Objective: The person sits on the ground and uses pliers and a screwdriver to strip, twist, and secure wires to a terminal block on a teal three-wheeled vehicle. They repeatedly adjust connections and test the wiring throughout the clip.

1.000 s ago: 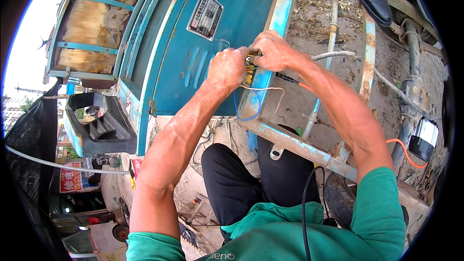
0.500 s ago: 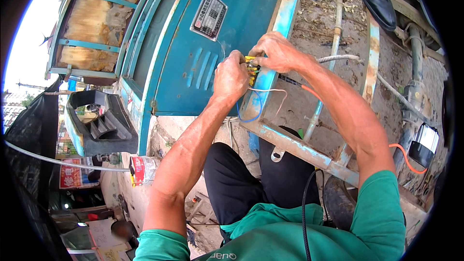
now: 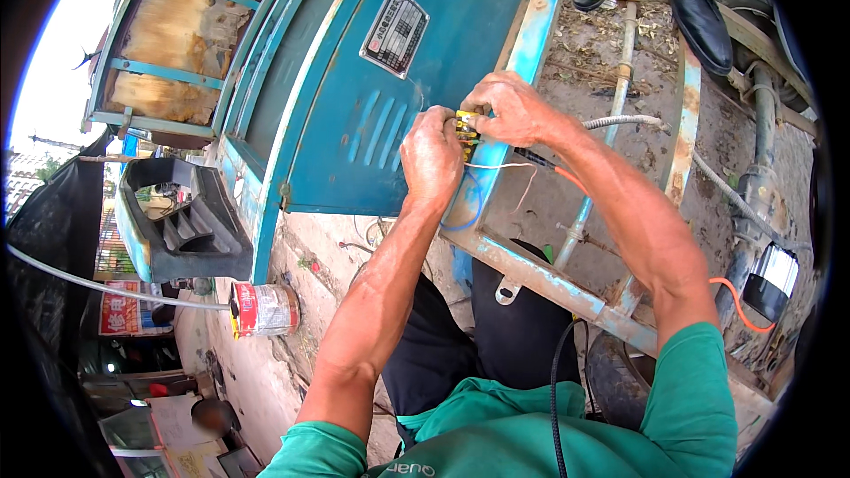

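Note:
Both my hands work at a small yellow and black electrical part with wire ends at it. It sits between the teal metal panel and the rusty blue-painted frame rail. My left hand is closed, its fingertips pressed against the part's left side. From the right, my right hand pinches at the part's upper edge. A pale thin wire and a looped blue wire hang just below. The fingertips partly hide the part, and any small tool between them cannot be made out.
A person's black shoe stands by the frame at upper right. Grey conduit and an orange cable run through the frame. To the left are a black plastic housing and a red and white can.
The view has shifted slightly, moving the panel and can rightward in the picture. Both hands stay at the yellow and black part, with small finger movements.

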Tool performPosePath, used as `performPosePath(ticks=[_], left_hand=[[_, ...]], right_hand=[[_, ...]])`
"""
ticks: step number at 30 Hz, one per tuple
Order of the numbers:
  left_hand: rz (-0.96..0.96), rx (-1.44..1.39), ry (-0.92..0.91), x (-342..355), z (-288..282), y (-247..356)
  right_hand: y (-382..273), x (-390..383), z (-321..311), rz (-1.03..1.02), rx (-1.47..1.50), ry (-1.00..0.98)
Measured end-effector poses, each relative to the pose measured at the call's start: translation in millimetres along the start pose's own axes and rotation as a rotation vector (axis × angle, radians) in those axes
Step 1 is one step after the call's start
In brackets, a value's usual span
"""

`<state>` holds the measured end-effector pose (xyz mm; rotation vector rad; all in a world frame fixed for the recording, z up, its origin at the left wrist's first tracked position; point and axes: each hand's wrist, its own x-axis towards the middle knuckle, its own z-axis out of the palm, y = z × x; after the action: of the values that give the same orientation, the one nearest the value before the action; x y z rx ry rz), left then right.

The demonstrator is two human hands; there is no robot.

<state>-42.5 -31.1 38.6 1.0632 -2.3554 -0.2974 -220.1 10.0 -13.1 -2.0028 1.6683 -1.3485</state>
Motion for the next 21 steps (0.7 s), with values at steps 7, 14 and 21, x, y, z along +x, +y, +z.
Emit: performPosePath(ticks=[7,14,21], left_hand=[[0.009,-0.023,-0.038,-1.5,-3.6,-1.2],[-0.112,0.068,-0.065,-2.4,-2.9,12.7],[-0.229,0.133,-0.075,-3.6,3.2,23.6]], right_hand=[[3.9,-2.2,-2.9,0.019,0.006,-0.114],[2.3,-6.1,-3.6,-0.005,-0.058,-0.104],[3.6,-4.4,-0.8,-0.001,-0.07,-0.097]])
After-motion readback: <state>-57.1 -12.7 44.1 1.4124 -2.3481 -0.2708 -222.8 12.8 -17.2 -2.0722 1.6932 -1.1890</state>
